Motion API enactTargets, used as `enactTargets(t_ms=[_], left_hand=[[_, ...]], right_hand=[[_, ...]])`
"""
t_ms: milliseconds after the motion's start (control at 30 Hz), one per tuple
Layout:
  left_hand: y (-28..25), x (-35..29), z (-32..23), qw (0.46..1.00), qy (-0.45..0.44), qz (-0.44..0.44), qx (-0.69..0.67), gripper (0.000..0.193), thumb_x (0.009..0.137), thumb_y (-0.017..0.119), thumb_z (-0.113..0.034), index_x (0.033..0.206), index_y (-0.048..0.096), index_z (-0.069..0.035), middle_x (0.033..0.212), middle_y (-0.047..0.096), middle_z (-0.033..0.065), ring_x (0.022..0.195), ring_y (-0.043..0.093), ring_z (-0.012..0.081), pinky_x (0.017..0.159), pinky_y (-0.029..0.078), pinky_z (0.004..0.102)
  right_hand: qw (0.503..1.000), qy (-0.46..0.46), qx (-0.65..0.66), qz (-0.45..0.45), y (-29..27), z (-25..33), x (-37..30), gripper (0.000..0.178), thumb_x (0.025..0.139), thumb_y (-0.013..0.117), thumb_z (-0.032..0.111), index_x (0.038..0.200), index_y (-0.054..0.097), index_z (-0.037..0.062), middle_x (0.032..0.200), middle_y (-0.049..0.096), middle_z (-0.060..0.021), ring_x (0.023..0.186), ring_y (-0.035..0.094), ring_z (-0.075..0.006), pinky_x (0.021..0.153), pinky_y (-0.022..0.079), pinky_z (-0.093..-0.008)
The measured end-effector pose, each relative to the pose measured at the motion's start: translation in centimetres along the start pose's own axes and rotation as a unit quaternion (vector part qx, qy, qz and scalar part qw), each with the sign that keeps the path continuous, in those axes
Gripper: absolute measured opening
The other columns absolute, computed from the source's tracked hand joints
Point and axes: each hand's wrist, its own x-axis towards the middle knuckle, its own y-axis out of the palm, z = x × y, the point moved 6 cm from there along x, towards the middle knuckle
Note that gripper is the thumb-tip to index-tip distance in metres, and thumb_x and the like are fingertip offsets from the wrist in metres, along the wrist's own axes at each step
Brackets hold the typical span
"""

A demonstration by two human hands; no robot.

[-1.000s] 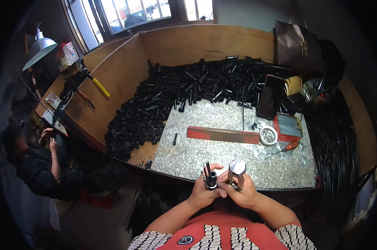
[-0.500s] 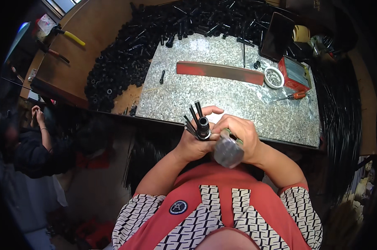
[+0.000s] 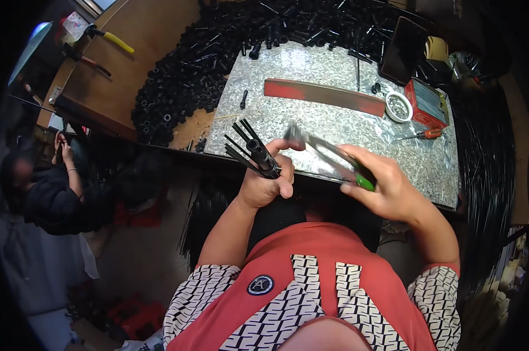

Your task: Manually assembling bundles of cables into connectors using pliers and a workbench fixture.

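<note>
In my left hand (image 3: 261, 187), above the table's front edge, I grip a black tubular fitting (image 3: 258, 153) tilted up and to the left. Several thin black rods (image 3: 236, 146) fan out beside it, held by the same hand. My right hand (image 3: 387, 187) is closed round the green-and-black grip of a hammer (image 3: 329, 153). The hammer's metal head (image 3: 294, 136) is smeared by motion and lies close to my left forefinger. Whether the head touches the finger cannot be told.
A large heap of black plastic parts (image 3: 177, 88) borders the speckled board (image 3: 258, 128). On the board lie a red-brown bar (image 3: 326, 96), a white bowl (image 3: 398, 107), a red box (image 3: 425, 105) and a screwdriver (image 3: 419, 136). Long black rods (image 3: 481, 158) hang at right; another person (image 3: 48, 181) sits at left.
My right hand has swung right, away from my left, and the hammer's head now points up-left instead of toward me. The left hand has turned, tilting the fitting and rods leftward.
</note>
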Motion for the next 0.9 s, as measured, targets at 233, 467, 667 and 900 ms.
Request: enactTargets(t_ms=[233,467,667,900], left_hand=[[-0.8,-0.2,1.1,0.996,-0.044,0.02,0.071,0.069,0.056,0.086,-0.033,0.108,0.058,0.003,0.065,0.051,-0.0048,0.057,0.046,0.0032,0.051,0.034,0.0202],[0.8,0.4,0.5,0.979,-0.075,-0.01,0.188,0.084,0.048,0.08,-0.062,0.1,0.061,0.001,0.085,0.06,-0.0008,0.071,0.05,0.0042,0.06,0.037,0.019],[1.3,0.4,0.2,0.983,-0.057,-0.045,0.167,0.081,0.051,0.08,-0.06,0.1,0.061,0.001,0.087,0.06,0.0002,0.07,0.048,0.0033,0.058,0.035,0.0177],[1.3,0.3,0.2,0.977,-0.044,-0.045,0.203,0.074,0.054,0.084,-0.052,0.102,0.061,0.0,0.091,0.061,-0.0023,0.07,0.046,0.0022,0.058,0.032,0.0167]], right_hand=[[0.956,0.026,-0.274,0.099,-2.1,2.3,-2.2,0.071,0.068,0.071,0.0,0.134,0.049,0.011,0.071,0.046,-0.0099,0.058,0.052,-0.025,0.051,0.042,-0.0377],[0.952,0.001,-0.298,0.069,-0.9,2.1,-2.8,0.069,0.071,0.07,0.001,0.135,0.048,0.0134,0.068,0.043,-0.0073,0.053,0.048,-0.0225,0.047,0.038,-0.0367],[0.958,0.024,-0.281,0.054,-0.1,1.5,-2.7,0.073,0.069,0.072,0.003,0.137,0.045,0.0123,0.075,0.043,-0.0096,0.062,0.047,-0.0251,0.054,0.038,-0.0382],[0.957,0.032,-0.285,0.046,0.2,1.5,-2.9,0.076,0.068,0.073,0.004,0.138,0.043,0.01,0.079,0.044,-0.0116,0.069,0.048,-0.0278,0.059,0.038,-0.0389]])
